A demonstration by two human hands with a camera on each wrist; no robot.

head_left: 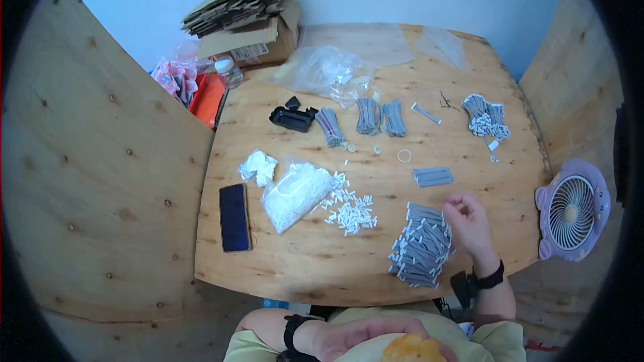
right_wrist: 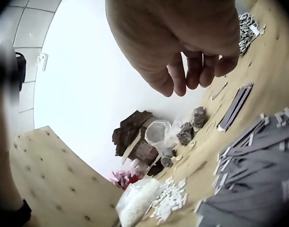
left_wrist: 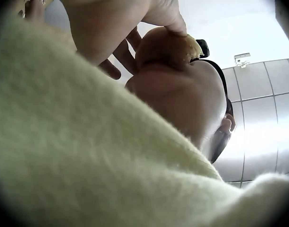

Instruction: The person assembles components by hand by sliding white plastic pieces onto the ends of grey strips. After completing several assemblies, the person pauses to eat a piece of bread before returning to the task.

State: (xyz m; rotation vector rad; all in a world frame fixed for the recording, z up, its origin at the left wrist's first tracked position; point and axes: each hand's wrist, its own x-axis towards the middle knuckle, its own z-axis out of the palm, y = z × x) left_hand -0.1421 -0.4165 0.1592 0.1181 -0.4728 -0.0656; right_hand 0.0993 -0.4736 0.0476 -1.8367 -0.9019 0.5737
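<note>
Close under the head camera my left hand [head_left: 372, 328] holds a yellow-orange piece of food that looks like a bun [head_left: 412, 348]. In the left wrist view, the thumb and fingers of that hand [left_wrist: 111, 28] are around the food [left_wrist: 192, 48] at the person's mouth. My right hand [head_left: 469, 221] is beside the upper right of a pile of grey strips with white ends [head_left: 422, 248]. Its fingers hang loosely curled with nothing visible in them in the right wrist view. Beyond it, several grey strips [head_left: 433, 176] lie side by side.
Small white tubes [head_left: 353, 216] lie scattered beside a clear bag of white pieces [head_left: 295, 198]. A phone [head_left: 234, 218] is at the left. Bundled strips [head_left: 367, 117], a black tray [head_left: 293, 118] and plastic bags [head_left: 329, 74] lie farther back. A purple fan [head_left: 572, 211] stands at the right edge.
</note>
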